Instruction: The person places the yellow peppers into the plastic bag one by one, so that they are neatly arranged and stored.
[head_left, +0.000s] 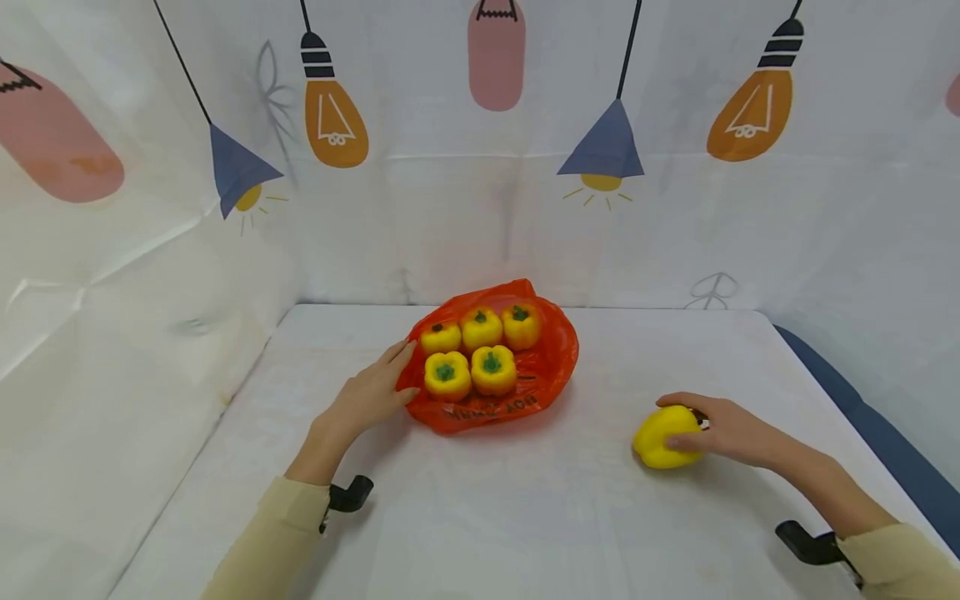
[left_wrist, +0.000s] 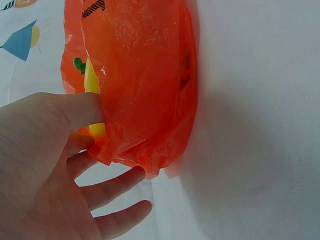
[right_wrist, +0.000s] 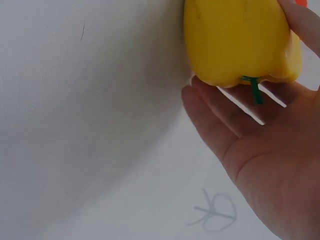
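A red plastic bag point(head_left: 553, 367) lies spread on the white table, with several yellow bell peppers point(head_left: 493, 371) with green stems on it. At its left edge is my left hand point(head_left: 371, 392). In the left wrist view, the thumb and fingers of my left hand point(left_wrist: 50, 155) hold the bag's rim point(left_wrist: 145, 100), the last fingers stretched out. To the right of the bag, my right hand point(head_left: 723, 429) grips another yellow bell pepper point(head_left: 662, 437) from its stem side. The right wrist view shows this pepper point(right_wrist: 235, 40) between thumb and fingers, green stem toward the palm.
The white tabletop point(head_left: 510, 517) stretches around the bag and in front of it. Behind it hangs a white cloth point(head_left: 442, 217) printed with lamps and bulbs, continuing on the left side. A dark blue strip point(head_left: 862, 408) runs beside the table's right edge.
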